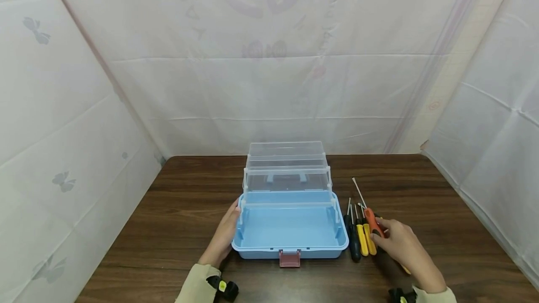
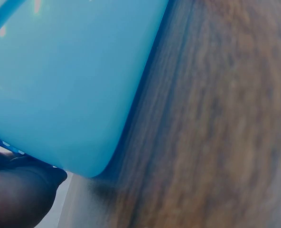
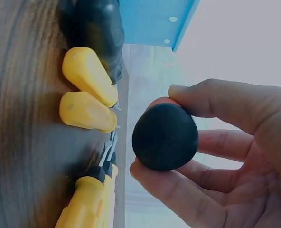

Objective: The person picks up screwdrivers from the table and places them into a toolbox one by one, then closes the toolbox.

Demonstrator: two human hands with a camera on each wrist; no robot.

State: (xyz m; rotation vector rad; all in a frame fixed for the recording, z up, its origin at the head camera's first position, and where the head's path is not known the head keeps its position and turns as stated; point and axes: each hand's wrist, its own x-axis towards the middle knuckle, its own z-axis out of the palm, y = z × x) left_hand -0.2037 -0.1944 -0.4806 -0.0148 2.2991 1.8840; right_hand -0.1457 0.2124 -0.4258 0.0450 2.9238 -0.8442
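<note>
We extend both forearms forward from the lower edge of the head view, each in a pale sleeve with a dark wrist-mounted unit at the cuff. Our left hand [image 1: 223,237] lies left of centre, palm turned inward, fingers straight and pressed flat against a surface. In the left wrist view only a shadowed part of this hand shows, at the lower left corner. Our right hand [image 1: 402,242] lies right of centre, back of the hand facing up, wrist angled inward. In the right wrist view its fingers [image 3: 211,97] and thumb are curled in a pinch, with the palm open toward the camera.
</note>
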